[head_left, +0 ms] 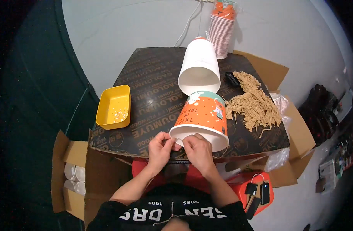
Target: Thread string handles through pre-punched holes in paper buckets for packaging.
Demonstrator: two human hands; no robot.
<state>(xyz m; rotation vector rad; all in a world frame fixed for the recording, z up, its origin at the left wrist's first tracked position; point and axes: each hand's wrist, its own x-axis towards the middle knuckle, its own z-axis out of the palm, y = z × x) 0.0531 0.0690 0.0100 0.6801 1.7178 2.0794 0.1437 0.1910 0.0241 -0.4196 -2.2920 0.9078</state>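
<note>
A paper bucket (202,112), orange with a pale green band and cartoon figures, lies on its side with its white-rimmed mouth toward me. At the left part of that rim, my left hand (160,151) is closed in a pinch. My right hand (198,149) is closed too, with its fingertips at the lower rim, close to the left fingertips. Something small and pale shows between the hands, too small to name. Behind the bucket lies a stack of white buckets (199,63), open end toward me. A bundle of tan cords (253,102) lies to the right.
A yellow tray (127,115) with small pale bits stands at the left of the dark table (153,84). Wrapped stacked buckets (221,32) stand by the wall. Cardboard boxes (96,181) flank the table. A red stool (269,192) at lower right bears a power bank and cable.
</note>
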